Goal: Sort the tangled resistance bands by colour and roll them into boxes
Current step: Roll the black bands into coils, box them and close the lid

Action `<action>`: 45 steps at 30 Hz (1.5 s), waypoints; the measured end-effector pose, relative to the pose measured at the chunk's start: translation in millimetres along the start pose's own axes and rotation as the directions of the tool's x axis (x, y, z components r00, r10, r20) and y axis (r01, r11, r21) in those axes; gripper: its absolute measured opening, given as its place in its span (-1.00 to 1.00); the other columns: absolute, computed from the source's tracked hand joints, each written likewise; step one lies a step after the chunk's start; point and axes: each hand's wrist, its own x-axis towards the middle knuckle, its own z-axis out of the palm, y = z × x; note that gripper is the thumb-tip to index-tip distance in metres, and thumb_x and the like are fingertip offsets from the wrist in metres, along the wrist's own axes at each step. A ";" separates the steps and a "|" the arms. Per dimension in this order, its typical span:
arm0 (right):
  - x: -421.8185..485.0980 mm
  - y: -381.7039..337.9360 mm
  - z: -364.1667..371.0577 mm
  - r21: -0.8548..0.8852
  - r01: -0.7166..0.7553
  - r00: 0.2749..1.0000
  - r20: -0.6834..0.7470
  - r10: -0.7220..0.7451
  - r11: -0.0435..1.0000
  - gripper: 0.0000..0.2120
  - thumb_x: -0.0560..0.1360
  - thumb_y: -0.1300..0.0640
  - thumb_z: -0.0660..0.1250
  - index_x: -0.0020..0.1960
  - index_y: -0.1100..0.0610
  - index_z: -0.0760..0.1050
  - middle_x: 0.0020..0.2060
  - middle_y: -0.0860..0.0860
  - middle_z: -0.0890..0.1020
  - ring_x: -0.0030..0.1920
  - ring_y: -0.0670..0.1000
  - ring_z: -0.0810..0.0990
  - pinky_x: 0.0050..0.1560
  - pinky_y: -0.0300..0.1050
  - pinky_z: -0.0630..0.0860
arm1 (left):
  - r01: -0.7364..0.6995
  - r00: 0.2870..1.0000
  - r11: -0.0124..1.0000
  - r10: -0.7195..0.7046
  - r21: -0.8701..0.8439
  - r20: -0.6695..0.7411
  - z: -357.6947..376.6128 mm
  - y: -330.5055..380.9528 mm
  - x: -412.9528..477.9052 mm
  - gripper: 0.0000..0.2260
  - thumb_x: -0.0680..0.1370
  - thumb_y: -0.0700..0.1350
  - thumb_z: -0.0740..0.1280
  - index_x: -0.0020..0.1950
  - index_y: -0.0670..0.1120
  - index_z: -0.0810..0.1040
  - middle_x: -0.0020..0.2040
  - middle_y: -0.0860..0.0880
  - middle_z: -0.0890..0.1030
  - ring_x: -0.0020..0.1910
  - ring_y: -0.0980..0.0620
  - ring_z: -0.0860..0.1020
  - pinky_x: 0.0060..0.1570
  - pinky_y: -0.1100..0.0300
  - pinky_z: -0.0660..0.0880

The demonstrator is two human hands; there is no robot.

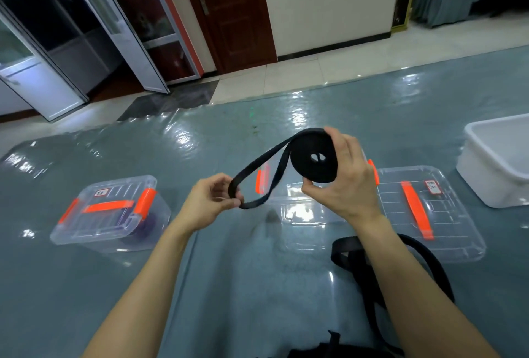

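My right hand [345,174] grips a black resistance band [313,156] rolled into a thick coil, held above the mat. A loose loop of the same band runs down to the left, where my left hand [213,200] pinches its end. Behind the hands stands an open clear box [289,209] with orange clips, partly hidden. Its clear lid [429,214] with an orange handle lies to the right. At the left sits a closed clear box [110,214] with orange latches and a purple band inside. More black bands [369,277] lie on the mat under my right forearm.
A white tub [498,163] stands at the far right. Everything rests on a shiny grey-blue mat [229,271] on a tiled floor. A glass door, a brown door and a white wall are beyond the mat's far edge.
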 end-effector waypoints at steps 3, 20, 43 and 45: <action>-3.3 4.4 -2.9 -0.025 -0.005 1.000 0.004 0.005 1.000 -0.08 0.31 -0.13 0.57 0.60 0.03 0.35 0.30 -0.04 0.50 0.17 -0.01 0.58 0.03 -0.36 0.36 | -0.045 0.925 0.998 0.061 0.051 -0.375 -2.1 -0.8 2.5 -0.74 0.51 -0.28 0.59 -0.12 0.06 0.65 -0.19 -0.06 0.75 -0.18 -0.15 0.77 -0.31 0.01 0.73; -11.2 -66.3 18.5 0.090 0.313 0.940 0.111 -0.322 0.945 -0.16 0.33 -0.02 0.48 0.59 0.05 0.34 0.33 0.08 0.58 -0.06 0.16 0.67 -0.27 0.07 0.66 | -0.139 0.979 0.980 0.158 -0.144 0.129 -42.0 81.2 -17.2 -0.62 0.58 -0.03 0.58 0.38 -0.05 0.70 0.28 -0.09 0.76 0.32 -0.07 0.71 0.34 0.14 0.61; -3.3 -68.4 20.6 0.326 -0.170 0.848 0.529 -0.031 0.930 -0.85 0.50 -0.13 0.59 -0.04 -0.07 0.77 -0.42 -0.22 0.60 -0.33 -0.16 0.54 -0.26 -0.34 0.33 | -0.272 0.949 0.658 0.062 0.702 0.309 -23.4 135.3 -2.2 -0.84 0.40 -0.04 0.68 -0.08 0.15 0.81 -0.27 0.21 0.75 -0.24 0.25 0.72 -0.08 0.05 0.68; -4.2 -66.3 20.5 0.308 -0.172 0.833 0.552 -0.029 0.936 -0.84 0.51 -0.13 0.58 -0.03 -0.05 0.78 -0.42 -0.17 0.61 -0.33 -0.11 0.54 -0.25 -0.26 0.36 | -0.266 0.948 0.647 0.040 0.715 0.316 -20.5 135.8 -1.7 -0.84 0.40 -0.01 0.68 -0.09 0.17 0.80 -0.28 0.24 0.74 -0.24 0.26 0.71 -0.10 0.05 0.67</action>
